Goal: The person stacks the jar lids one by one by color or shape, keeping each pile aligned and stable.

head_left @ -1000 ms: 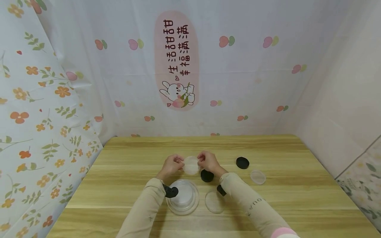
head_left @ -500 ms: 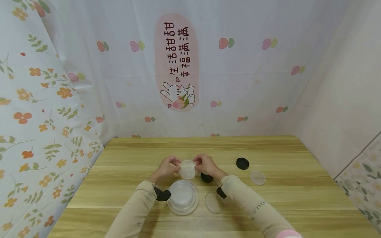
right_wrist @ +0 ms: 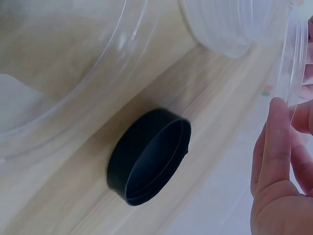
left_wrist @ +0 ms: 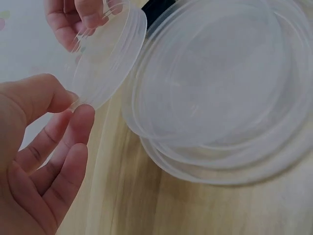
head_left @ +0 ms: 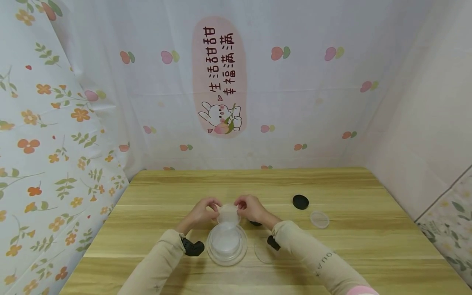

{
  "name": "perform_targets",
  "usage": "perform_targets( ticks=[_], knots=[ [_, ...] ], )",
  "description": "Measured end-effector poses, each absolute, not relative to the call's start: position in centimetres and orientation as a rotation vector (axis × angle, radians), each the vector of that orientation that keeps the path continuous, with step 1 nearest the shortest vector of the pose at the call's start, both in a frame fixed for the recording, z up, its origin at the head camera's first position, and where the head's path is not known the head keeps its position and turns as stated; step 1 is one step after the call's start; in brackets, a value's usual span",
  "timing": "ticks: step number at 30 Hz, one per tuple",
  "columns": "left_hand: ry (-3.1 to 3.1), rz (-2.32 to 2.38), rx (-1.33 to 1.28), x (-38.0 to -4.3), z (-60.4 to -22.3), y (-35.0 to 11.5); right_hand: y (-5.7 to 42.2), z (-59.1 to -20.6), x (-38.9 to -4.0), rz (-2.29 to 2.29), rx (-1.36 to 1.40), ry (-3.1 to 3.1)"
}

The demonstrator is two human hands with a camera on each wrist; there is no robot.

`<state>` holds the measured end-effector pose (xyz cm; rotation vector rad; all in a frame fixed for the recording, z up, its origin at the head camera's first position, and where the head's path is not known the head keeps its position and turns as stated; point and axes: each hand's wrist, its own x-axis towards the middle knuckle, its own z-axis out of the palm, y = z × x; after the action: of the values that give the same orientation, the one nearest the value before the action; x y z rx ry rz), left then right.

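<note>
Leftmost, a flowered cloth (head_left: 55,139) hangs beside the wooden table (head_left: 147,192). Next come the left sleeve (head_left: 151,260), a black camera (head_left: 193,247) on that wrist, and the left hand (head_left: 200,212), whose thumb and index finger pinch the near edge of a clear lid (head_left: 228,214), with the other fingers bent loosely below. On the back cloth (head_left: 313,94) above, a pink oval (head_left: 219,78) carries red writing and a rabbit. The lid is tilted between the two hands, off the table, just beyond a stack (head_left: 225,242) of round, clear pieces; whether it touches the stack I cannot tell. At its other edge the right hand (head_left: 252,208) pinches it too, thumb against finger. Near that hand sits a black cap (right_wrist: 149,156), mostly hidden in the head view but seen tipped on its side, hollow outward, from the right wrist. Closer to the person, a clear disc (head_left: 262,255) lies partly beneath the right forearm. Farther right rest another black cap (head_left: 300,202) and, just beside it, a small disc (head_left: 319,220).
</note>
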<state>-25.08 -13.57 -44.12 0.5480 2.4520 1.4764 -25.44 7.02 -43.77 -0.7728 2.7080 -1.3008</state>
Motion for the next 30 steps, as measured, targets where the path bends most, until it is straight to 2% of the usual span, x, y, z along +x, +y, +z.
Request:
perform_targets(
  ticks=[10, 30],
  knots=[
    [2.485, 1.404, 0.475, -24.2, -44.4, -13.7, 6.9, -44.4, -24.6, -1.285, -0.816, 2.618],
    [2.357, 1.375, 0.647, -23.1, -44.0, -14.8, 6.5, -45.2, -23.5, -1.297, -0.838, 2.444]
  ],
)
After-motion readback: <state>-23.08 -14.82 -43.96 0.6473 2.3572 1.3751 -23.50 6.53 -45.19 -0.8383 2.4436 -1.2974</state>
